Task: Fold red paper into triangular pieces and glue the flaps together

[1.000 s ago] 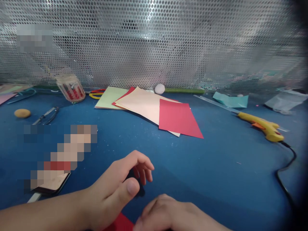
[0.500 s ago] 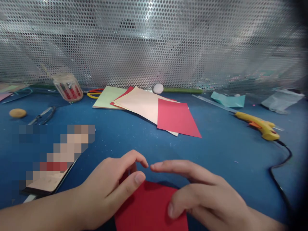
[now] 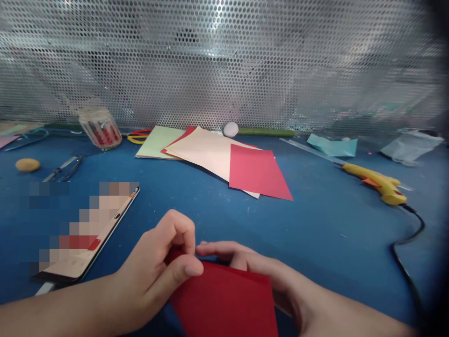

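Observation:
A sheet of red paper is raised in front of me at the bottom of the view, its lower part cut off by the frame. The upper left corner is pinched by my left hand, thumb on the near face and curled fingers at the far side. Behind the upper and right edges lies my right hand, its fingers reaching left along the back of the sheet toward my left fingertips. Part of that hand is hidden by the paper.
A phone, partly pixelated, lies left. Beyond are loose paper sheets, a red square, a jar, scissors and a white ball. At right sits a yellow glue gun with its black cord.
The red paper has been lifted and tilted. My left fingers have closed on its corner, and my right hand has gone from above the sheet to behind its right side.

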Tool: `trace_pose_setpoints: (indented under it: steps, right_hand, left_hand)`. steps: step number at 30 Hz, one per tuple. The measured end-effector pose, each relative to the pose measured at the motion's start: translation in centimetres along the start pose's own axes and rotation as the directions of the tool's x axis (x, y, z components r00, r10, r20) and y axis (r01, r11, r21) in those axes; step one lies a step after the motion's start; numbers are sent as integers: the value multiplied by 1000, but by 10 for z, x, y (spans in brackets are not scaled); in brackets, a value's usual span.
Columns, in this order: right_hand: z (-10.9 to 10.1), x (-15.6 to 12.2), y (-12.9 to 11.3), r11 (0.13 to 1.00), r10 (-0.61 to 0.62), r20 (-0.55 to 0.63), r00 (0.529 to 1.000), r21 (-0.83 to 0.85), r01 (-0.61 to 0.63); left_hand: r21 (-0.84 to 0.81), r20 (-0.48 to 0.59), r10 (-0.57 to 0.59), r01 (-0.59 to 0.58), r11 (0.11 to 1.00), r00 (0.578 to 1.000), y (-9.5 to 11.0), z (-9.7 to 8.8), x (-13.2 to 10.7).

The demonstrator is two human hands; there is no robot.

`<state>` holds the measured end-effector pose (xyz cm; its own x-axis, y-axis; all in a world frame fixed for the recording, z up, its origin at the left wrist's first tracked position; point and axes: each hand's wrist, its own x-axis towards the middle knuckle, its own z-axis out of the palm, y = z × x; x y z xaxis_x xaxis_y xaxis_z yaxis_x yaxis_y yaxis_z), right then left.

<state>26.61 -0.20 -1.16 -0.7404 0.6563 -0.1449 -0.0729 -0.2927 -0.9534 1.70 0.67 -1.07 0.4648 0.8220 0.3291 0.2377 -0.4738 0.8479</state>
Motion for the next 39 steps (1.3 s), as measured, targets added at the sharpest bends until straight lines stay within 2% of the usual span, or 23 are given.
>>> trace_pose_setpoints:
  steps: [3, 5, 8, 10, 13, 16, 20, 22, 26, 30, 35, 37, 39]
  right_hand:
    - [5, 1, -11, 999, -16, 43, 999, 38, 14]
    - [6, 0, -14, 999, 15, 64, 998, 34, -17]
    - [5, 2, -2, 998, 69, 94, 993, -15, -68]
    - [4, 5, 13, 996, -36, 92, 995, 89, 27]
    - [2, 10, 27, 988, 51, 5, 999, 146, -51]
    - [0, 8, 18, 992, 108, -66, 992, 79, -103]
    - [-1, -2, -5, 997, 70, 133, 989, 29, -75]
    - [-1, -4, -8, 997, 50, 137, 989, 48, -57]
    - [-3, 0, -5, 991, -9, -81, 997, 131, 19]
    - [-12, 5, -8, 991, 19, -227, 974, -121, -48]
    - [-27, 6, -9, 932, -18, -434, 901, -332, -142]
    - [-29, 6, -7, 881, -71, -504, 861, -437, -183]
    - [-28, 6, -5, 816, -143, -526, 839, -542, -200]
  left_hand:
    - [8, -9, -8, 8, 1000, 1000, -2, 3, -1]
    - [24, -18, -10, 11, 1000, 1000, -3, 6, -2]
    - [49, -45, 22, -19, 999, 999, -5, 12, -5]
    - [61, -56, 57, -53, 997, 997, -6, 16, -7]
    - [89, -53, 100, -95, 992, 994, -7, 20, -8]
    - [130, -51, 120, -112, 985, 991, -8, 21, -8]
    - [198, -80, 106, -89, 976, 991, -4, 22, -10]
    - [235, -101, 78, -52, 971, 992, -1, 21, -9]
    - [322, -149, -5, 54, 945, 989, 4, 15, 0]
    - [433, -151, -13, 78, 898, 988, 5, 5, 8]
    - [636, -43, 85, -38, 770, 995, 0, -6, 15]
    - [716, -1, 156, -108, 689, 988, -2, -6, 15]
    - [759, 58, 240, -199, 620, 969, -4, -2, 12]
